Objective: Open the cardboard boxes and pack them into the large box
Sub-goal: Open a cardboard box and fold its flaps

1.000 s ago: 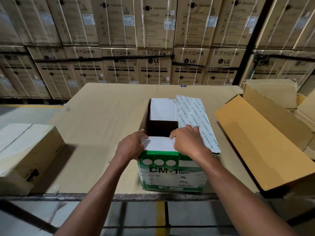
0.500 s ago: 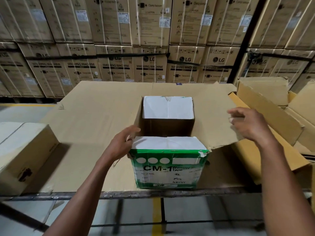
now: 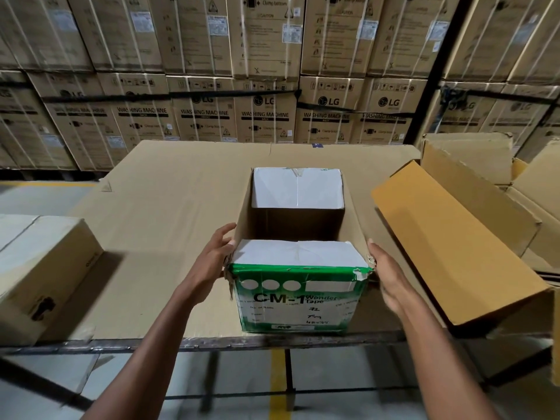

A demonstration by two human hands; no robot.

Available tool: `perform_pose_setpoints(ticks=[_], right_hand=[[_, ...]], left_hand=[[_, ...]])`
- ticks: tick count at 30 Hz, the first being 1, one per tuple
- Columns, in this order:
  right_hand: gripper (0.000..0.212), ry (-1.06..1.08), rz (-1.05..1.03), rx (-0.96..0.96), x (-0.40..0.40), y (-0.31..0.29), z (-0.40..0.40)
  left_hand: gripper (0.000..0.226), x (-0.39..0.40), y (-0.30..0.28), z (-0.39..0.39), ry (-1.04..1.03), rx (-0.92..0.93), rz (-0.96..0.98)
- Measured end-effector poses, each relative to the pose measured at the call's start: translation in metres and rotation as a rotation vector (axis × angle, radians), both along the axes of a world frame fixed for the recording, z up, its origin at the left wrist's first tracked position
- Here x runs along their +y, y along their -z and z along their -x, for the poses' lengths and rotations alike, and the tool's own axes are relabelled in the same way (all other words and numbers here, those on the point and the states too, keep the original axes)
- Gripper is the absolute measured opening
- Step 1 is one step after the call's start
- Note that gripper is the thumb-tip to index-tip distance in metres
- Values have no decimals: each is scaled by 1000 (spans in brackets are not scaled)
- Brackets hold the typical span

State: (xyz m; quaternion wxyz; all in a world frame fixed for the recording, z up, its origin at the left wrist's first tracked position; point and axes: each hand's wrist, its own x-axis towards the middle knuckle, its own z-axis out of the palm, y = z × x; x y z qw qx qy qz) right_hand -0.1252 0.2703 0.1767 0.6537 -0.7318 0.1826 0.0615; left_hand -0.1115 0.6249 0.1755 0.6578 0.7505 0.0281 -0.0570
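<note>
Left hand: our left hand (image 3: 213,262) lies against the left upper corner of the green box, fingers loosely spread and only slightly bent, the thumb touching the torn near corner; we see no curl round any edge.
Right hand: our right hand (image 3: 389,275) stands flat against the box's right side, fingers straight and together, pointing away from us along the right flap.
Green box: the green and white box (image 3: 298,301), printed "CM-1 Wonder Tape", sits upright between our two hands at the near edge of the table, just inside the rim. Its top is open: the near flap and the far flap show white inner faces, the side flaps are folded out brown, and the inside is dark, so we cannot tell what it holds.
Table: the box rests on a broad sheet of cardboard (image 3: 169,213) that covers the table top.
Large box: to our right, near the green box but apart from it, an open brown carton (image 3: 460,237) lies with a long flap tilted up toward us.
Closed carton: to our left, well apart, a taped brown carton (image 3: 45,268) sits at the table's edge.
Background: behind the table stands a wall of stacked cartons (image 3: 266,113) marked "LG Washing Machine", strapped with white bands.
</note>
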Motion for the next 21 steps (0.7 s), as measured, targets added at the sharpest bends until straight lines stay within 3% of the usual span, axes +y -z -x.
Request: perform_pose_setpoints(ticks=[3,7,9,11,14,17,19,21], right_hand=[[58,-11,94,-90,-4,-9,-5],[45,73,583,-276,-3,-25,-20],[33,22,777,-393,5,-29,-29],[21,-141,795,-475,21,-39,-38],[27,-449,739,-341,48,-50,-52],[52,-653,971,-76,55,-48,-73],[69,-730,1029,74,50,-40,-86],[74,-716,987,47,45,-44,-90]], left_hand=[[46,3,-2,-6,-34,-37,-172],[39,-3,-21,-22,-55,-365,-716],[28,-15,-35,-33,61,-440,-828],[24,-34,-44,-46,261,-375,-902],[32,-70,-47,-64,476,-229,-1004],[41,-87,-39,-72,544,-66,-1147],[51,-85,-34,-75,551,66,-1093],[51,-81,-35,-77,512,39,-1026]])
